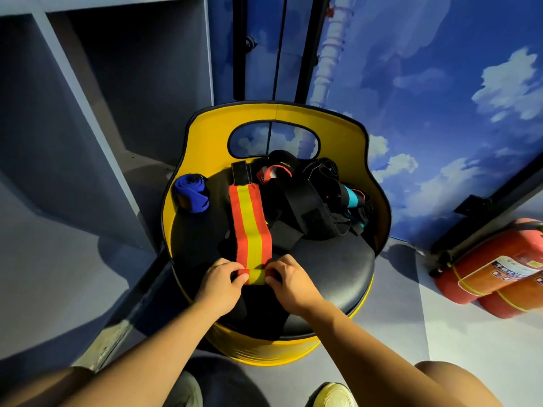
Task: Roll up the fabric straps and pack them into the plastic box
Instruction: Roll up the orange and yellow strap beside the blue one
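Note:
A red strap with a yellow middle stripe (249, 224) lies stretched across the black seat (332, 274) of a yellow barrel chair. Its near end is curled into a small roll. My left hand (220, 282) pinches the left side of that roll and my right hand (291, 282) pinches the right side. A black velcro tab (241, 172) ends the strap at the far side. A rolled blue strap (191, 194) stands at the seat's left rear. A tangled pile of black straps (311, 207) with red and teal bits lies at the right rear. No plastic box is in view.
The yellow chair back (205, 136) curves around the seat's far side. Two red fire extinguishers (496, 274) lie on the floor at the right. Grey shelving (88, 98) stands at the left, and a blue sky-painted wall rises behind. My knees and shoes show at the bottom.

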### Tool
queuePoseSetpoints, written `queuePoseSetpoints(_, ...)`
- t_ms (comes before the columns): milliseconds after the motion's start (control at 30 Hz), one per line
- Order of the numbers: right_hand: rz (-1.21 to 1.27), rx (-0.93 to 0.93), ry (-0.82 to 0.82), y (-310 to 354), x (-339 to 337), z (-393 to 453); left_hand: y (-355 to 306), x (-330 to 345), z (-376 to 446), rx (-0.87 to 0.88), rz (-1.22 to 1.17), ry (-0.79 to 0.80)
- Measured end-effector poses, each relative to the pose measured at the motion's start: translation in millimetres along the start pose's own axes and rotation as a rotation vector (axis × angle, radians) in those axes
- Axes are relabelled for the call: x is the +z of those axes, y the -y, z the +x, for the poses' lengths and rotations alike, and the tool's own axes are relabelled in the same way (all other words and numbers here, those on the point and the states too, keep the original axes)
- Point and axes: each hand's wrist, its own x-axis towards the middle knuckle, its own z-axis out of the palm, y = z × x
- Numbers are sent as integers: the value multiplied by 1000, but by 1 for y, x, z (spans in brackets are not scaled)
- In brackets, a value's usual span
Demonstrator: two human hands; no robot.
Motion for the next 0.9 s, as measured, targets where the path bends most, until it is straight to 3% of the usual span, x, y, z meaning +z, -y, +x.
queuePoseSetpoints(133, -67, 33, -72, -3, 2, 13, -3, 0, 15, -103, -116, -76)
queuePoseSetpoints(367, -282, -212, -286, -10, 6, 21, -7, 0, 23, 51, -11, -155)
queuePoseSetpoints(467, -254, -277, -210, -18, 5, 13, -2, -2, 18, 103, -5, -137)
queuePoseSetpoints(567, -170, -172, -111, -21, 7, 8, -3, 0, 11, 60, -21, -96)
queuePoseSetpoints(767, -102, -71, -125, -8, 7, 4, -12, -2, 8, -93, -72, -109)
queuePoseSetpoints(900, -136, -81, -90, -7, 4, -4, -7, -1, -3, -82, 1, -63)
